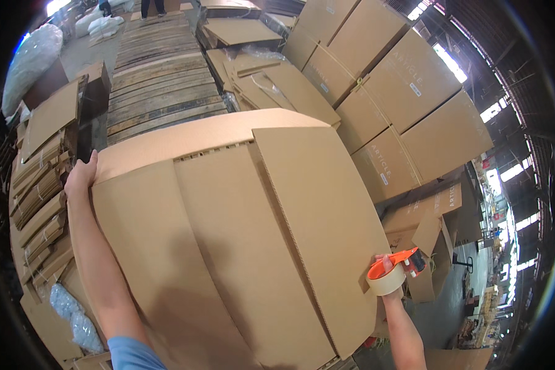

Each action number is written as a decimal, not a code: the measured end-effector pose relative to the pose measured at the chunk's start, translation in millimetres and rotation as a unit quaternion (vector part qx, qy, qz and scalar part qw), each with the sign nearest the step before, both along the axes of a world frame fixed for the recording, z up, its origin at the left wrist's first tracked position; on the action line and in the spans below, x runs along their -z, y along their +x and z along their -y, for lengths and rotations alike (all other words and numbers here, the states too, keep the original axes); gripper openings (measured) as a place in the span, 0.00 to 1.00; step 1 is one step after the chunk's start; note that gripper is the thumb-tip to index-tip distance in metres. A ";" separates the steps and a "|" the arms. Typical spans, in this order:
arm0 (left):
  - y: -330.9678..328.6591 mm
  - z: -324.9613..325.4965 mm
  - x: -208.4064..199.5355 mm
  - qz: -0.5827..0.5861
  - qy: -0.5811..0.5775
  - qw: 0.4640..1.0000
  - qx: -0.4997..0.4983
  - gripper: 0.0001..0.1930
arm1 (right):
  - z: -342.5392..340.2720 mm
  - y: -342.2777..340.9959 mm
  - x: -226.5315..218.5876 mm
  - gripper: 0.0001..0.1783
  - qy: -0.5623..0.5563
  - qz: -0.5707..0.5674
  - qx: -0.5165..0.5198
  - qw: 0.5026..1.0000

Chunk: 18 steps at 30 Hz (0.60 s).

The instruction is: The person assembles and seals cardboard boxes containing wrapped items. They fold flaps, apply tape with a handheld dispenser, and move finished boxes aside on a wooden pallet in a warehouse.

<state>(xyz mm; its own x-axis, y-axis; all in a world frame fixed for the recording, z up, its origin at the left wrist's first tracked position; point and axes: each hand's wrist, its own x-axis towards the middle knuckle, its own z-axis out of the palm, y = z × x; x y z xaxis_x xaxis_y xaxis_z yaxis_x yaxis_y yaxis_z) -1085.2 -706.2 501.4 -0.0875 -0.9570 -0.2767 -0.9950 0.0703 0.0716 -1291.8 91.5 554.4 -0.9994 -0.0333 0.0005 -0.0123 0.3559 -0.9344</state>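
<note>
A large brown cardboard box (234,203) lies before me. Two side flaps are folded inward and a gap runs between them, showing a sheet beneath; the far flap (197,139) sticks out beyond the top. My left hand (83,172) grips the box at its far left corner, thumb up, with the other fingers mostly hidden behind the edge. At the right edge of the box, my right hand (386,265) is closed around an orange tape dispenser (404,254) carrying a wide roll of pale tape (376,285).
Wooden slats (163,80) stretch away beyond the box. Flattened cardboard (43,179) is piled on the left, near clear plastic wrap (77,314). Strapped cartons (407,86) stand stacked on the right, with an open carton (428,246) below. A person's legs (153,7) show far off.
</note>
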 end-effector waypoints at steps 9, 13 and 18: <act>47.1 11.3 -16.6 -0.682 -0.125 0.719 -0.048 0.38 | -36.2 -20.6 31.5 0.10 -0.180 0.008 -0.072 0.981; 125.4 -5.8 -77.3 -0.942 0.088 0.306 0.109 0.39 | -48.9 -23.4 43.7 0.08 -0.283 -0.011 -0.118 0.952; 203.1 -109.0 -128.2 -0.789 0.353 0.369 0.343 0.42 | -48.5 -8.6 33.4 0.12 -0.410 0.082 -0.117 0.901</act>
<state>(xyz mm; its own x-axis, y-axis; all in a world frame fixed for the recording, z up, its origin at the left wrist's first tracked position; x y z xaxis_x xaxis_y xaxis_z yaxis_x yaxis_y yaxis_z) -882.1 -597.2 629.6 -0.8265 -0.2986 0.4772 0.5579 -0.3224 0.7647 -1300.4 140.0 521.1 -0.9540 -0.2986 -0.0255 0.1643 -0.4500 -0.8778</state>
